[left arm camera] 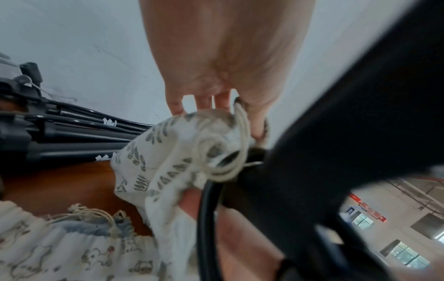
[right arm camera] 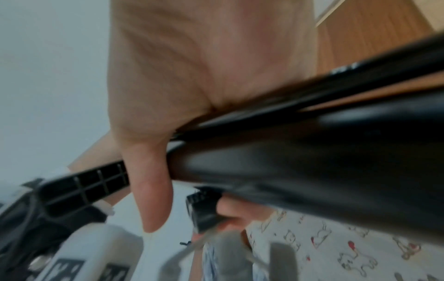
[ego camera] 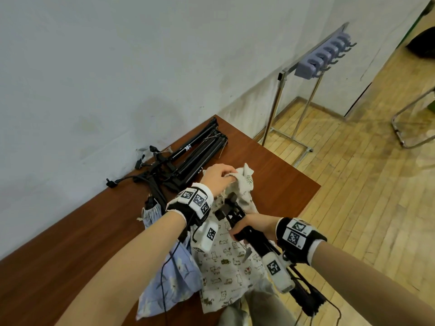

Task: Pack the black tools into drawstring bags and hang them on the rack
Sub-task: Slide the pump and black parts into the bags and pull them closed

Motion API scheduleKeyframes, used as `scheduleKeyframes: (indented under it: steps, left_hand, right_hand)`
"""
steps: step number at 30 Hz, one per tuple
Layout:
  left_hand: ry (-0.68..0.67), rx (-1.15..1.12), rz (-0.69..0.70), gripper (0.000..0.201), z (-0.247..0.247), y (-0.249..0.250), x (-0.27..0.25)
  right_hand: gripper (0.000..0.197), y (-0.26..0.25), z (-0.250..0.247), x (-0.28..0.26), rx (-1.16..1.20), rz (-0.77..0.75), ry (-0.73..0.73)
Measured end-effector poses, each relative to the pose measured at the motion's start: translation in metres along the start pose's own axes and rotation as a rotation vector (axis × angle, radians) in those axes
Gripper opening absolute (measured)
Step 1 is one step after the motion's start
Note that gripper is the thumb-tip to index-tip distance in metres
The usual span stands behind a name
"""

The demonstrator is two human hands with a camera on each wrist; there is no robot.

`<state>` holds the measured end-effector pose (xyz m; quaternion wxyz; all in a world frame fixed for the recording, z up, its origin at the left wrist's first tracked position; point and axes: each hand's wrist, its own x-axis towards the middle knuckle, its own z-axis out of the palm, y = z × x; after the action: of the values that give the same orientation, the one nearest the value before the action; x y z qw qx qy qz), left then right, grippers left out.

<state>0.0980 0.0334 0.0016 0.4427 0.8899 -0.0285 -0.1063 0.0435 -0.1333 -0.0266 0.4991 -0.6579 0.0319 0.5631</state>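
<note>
**Feeding a folded tripod into a leaf-print drawstring bag**

The right hand [ego camera: 253, 225] is clenched around the upper section of a folded black tripod [ego camera: 237, 214], fingers wrapped round the tube, as the right wrist view confirms. The tripod runs from lower right of the frame toward centre, its head end aimed at the bag mouth. This grip appears chosen to steer the long tool like a rod while the other hand manages the fabric.

The left hand [ego camera: 217, 176] pinches the rim of the leaf-print drawstring bag [ego camera: 244, 187] at centre frame. In the left wrist view the cord [left arm camera: 223, 152] loops around the gathered opening and is caught between thumb and fingers [left arm camera: 176, 106]. Holding the rim lifted keeps the mouth open and in line with the tripod head; the head seems to be just at the opening, not yet covered.

Beneath both hands lie a cat-print bag [ego camera: 226, 274] and a blue floral bag [ego camera: 169, 276], spread on the brown surface [ego camera: 70, 243]. More folded tripods [ego camera: 188, 156] lie against the wall at upper centre of the surface. The rack [ego camera: 327, 57] with purple hooks stands on the floor at upper right, well apart; nothing hangs on it.
</note>
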Motion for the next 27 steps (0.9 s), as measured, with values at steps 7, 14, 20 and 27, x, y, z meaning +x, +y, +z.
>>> scheduleKeyframes:
  steps: [7, 14, 20, 27]
  left_hand:
    - [-0.017, 0.075, 0.000, 0.025, -0.010, -0.013, -0.006]
    - [-0.066, -0.011, 0.074, 0.029, -0.010, -0.005, -0.021]
    - [-0.041, 0.033, 0.144, 0.033, -0.017, 0.013, -0.023]
    - [-0.232, 0.504, 0.226, 0.038, -0.024, 0.026, -0.026]
  right_hand:
    - [0.012, 0.003, 0.010, 0.007, -0.010, -0.048, -0.053]
    - [0.011, -0.015, -0.014, -0.003, 0.096, -0.044, 0.012]
    - [0.013, -0.024, -0.019, 0.002, 0.173, -0.067, 0.000]
    - [0.020, -0.036, -0.024, 0.009, 0.176, -0.220, 0.300]
